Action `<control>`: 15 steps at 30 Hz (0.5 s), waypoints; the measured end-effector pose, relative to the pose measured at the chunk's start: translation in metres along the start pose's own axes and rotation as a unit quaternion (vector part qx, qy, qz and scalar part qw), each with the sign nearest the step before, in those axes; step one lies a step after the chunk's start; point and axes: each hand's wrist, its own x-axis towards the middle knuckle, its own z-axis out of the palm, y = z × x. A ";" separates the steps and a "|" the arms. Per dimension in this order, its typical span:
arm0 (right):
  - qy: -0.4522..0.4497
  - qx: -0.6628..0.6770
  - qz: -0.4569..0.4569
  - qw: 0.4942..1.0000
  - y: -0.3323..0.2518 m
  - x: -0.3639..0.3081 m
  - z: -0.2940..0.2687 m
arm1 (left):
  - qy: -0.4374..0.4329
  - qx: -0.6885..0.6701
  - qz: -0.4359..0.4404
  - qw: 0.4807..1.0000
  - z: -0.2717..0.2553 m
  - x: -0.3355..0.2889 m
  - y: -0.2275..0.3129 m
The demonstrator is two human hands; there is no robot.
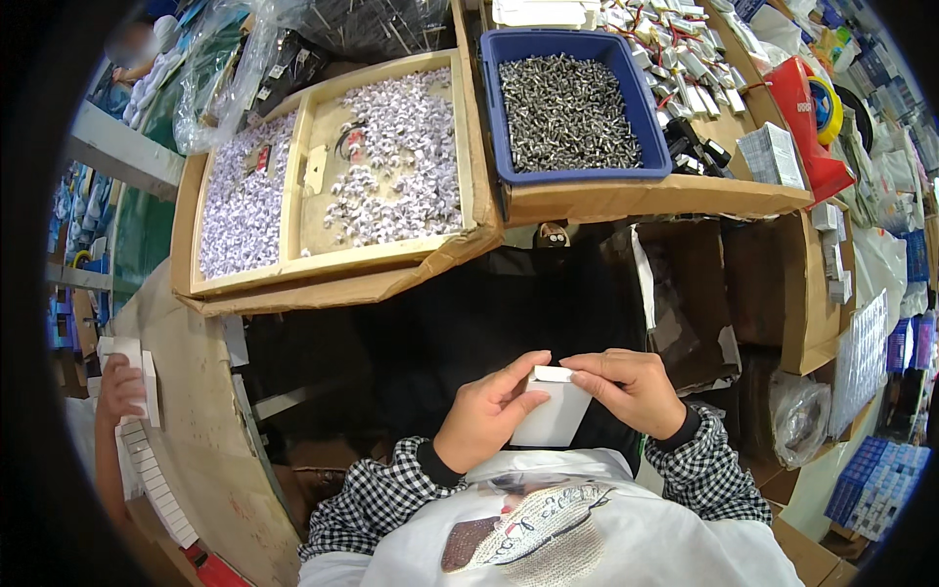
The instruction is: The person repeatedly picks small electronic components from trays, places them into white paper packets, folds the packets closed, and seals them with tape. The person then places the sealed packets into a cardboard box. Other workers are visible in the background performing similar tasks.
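A small white box (552,415) is held upright in front of my body, its narrow end flap at the top. My left hand (486,413) grips the box's left side, thumb on its face and index finger at the top edge. With thumb and fingers, my right hand (634,389) pinches the flap at the top right corner. The lower end of the box sits close to my white apron (626,528); whatever may be inside cannot be seen.
Ahead stand a wooden tray (290,210) of small white parts and a blue bin (584,175) of metal pieces. White wired packs (699,83) lie at the far right. At left, another person's hand (121,389) holds white boxes beside a row of white boxes (156,484).
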 end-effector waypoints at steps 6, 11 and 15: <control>0.022 -0.038 -0.005 0.999 -0.011 -0.005 -0.001 | -0.017 0.098 0.025 0.995 0.001 -0.003 0.013; 0.008 -0.028 0.017 0.999 -0.022 -0.004 -0.006 | -0.032 0.155 0.098 0.982 0.000 -0.004 0.019; -0.030 -0.036 0.033 0.998 -0.027 -0.004 -0.013 | -0.034 0.156 0.091 0.983 0.000 -0.007 0.021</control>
